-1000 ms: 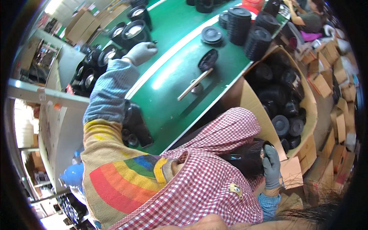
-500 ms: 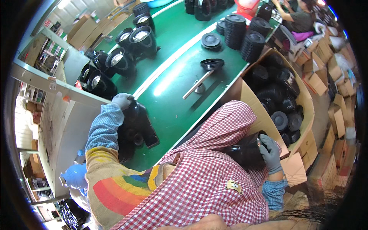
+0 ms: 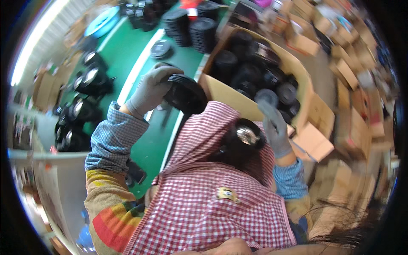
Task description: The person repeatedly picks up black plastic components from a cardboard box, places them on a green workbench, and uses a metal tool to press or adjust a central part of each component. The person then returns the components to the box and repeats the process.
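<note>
My left hand [image 3: 154, 87], in a grey glove, is raised over the near edge of the green table [image 3: 140, 146], closed on a black round lid [image 3: 185, 94] with a ridged rim. A black rounded container [image 3: 242, 148] lies on my lap against the checked apron; a shiny silvery part [image 3: 247, 135] shows in its opening. Beside that container, my right hand [image 3: 277, 132], gloved too, has its fingers stretched upward and holds nothing that I can see. Motion blurs both hands somewhat.
An open cardboard box [image 3: 304, 91] of black parts stands to my right. Stacks of black lids [image 3: 203, 35] and a separate lid pile [image 3: 161, 49] stand on the table's far part. Black containers [image 3: 78, 111] line its left side. More cartons [image 3: 348, 72] cover the right.
My left hand has left a black container at the table's left edge and now holds a lid. My right hand has come off the lap container, whose opening now faces up. The view has turned.
</note>
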Demonstrator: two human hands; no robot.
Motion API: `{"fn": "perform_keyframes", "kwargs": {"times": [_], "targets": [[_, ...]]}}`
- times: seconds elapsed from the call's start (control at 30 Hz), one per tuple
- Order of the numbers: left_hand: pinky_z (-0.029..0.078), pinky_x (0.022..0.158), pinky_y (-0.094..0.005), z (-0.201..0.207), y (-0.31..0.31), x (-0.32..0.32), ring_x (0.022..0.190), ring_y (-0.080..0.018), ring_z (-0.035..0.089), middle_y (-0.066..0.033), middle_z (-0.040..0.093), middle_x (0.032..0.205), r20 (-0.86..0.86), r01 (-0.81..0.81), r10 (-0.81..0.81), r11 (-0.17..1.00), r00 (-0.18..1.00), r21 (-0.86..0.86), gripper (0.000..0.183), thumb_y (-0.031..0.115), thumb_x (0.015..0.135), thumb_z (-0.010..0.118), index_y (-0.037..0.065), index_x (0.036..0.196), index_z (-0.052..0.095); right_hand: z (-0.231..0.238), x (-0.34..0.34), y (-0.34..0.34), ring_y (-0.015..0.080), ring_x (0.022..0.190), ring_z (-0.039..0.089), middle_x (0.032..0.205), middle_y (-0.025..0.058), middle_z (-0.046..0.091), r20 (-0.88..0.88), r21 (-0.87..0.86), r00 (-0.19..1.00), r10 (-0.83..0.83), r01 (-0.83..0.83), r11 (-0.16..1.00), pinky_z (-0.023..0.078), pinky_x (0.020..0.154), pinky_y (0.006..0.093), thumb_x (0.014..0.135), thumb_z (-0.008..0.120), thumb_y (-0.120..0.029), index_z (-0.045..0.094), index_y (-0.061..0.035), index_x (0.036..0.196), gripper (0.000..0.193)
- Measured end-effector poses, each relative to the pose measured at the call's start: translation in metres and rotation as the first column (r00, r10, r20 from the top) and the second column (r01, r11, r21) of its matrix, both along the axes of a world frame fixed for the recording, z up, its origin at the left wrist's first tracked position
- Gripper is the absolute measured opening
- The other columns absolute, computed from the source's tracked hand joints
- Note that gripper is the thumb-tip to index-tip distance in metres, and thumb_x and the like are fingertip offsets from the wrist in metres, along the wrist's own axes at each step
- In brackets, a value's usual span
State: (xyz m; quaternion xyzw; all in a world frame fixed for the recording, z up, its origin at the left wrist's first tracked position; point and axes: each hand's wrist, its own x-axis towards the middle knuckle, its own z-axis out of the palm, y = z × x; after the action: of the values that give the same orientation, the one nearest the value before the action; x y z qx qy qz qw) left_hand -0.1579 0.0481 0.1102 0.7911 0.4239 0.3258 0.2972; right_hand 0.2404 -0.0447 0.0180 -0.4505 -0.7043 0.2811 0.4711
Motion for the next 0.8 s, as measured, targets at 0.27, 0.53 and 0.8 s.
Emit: {"fn": "perform_keyframes", "kwargs": {"times": [0.27,0.53,0.8], "targets": [[0.042,0.107,-0.0383,-0.039,0.000,0.200,0.123,-0.0291,0.053,-0.0168,0.054,0.128,0.407,0.546,-0.516,0.837,0.754,0.051,0.051,0.000,0.089,0.060,-0.001,0.138,0.046,0.010,0.027,0.000,0.0272,0.130,0.056,0.143,0.0149,0.056,-0.658,-0.215,0.752,0.040,-0.239,0.947,0.043,0.112,0.0415,0.105,0.041,-0.059,0.052,-0.0026,0.140,0.068],[0.045,0.107,-0.0399,-0.119,-0.003,0.197,0.119,-0.0308,0.062,-0.0203,0.064,0.127,0.534,0.746,-0.557,0.622,0.636,-0.239,0.058,0.038,0.113,0.025,-0.004,0.128,0.061,-0.047,0.027,-0.037,0.0315,0.128,0.057,0.128,0.0167,0.066,-0.612,-0.295,0.791,-0.029,-0.194,0.936,0.039,0.113,0.0457,0.082,0.077,-0.058,0.072,0.0023,0.118,0.071],[0.047,0.103,-0.0452,-0.137,-0.006,0.201,0.113,-0.0383,0.065,-0.0251,0.067,0.118,0.493,0.767,-0.657,0.641,0.570,-0.031,0.045,0.021,0.108,0.036,-0.008,0.106,0.071,-0.056,0.025,-0.039,0.0374,0.127,0.056,0.119,0.0165,0.070,-0.481,-0.136,0.873,0.086,-0.171,0.976,0.034,0.115,0.0528,0.085,0.079,-0.043,0.079,0.0001,0.101,0.046]]}}
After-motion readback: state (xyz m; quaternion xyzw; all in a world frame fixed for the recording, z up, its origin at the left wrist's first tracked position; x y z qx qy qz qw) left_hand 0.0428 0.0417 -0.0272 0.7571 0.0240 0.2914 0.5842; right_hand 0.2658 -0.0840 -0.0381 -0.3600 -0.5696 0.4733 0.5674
